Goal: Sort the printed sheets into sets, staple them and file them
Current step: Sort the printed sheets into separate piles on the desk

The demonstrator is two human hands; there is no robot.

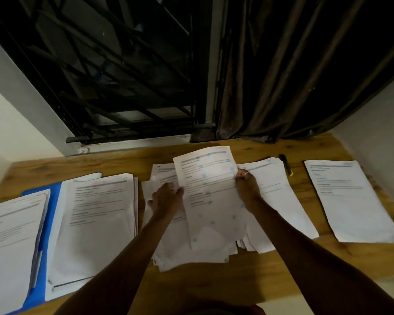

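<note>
The right hand (247,187) pinches the right edge of a sheet (205,189) raised between both hands over the pile (191,255), the left hand (166,196) meets its left edge, grip unclear, and this light, limp paper seems best held by opposite edges to stop sagging.

— You're shooting dim here; can you read the sheets (96,214)?
— No. Print smears to grey bars, worst at lower left. The window (100,64) across the top is black, the curtain (282,87) nearly so.
— And the edges?
— The table (248,269) rim bows with the wide lens.
</note>
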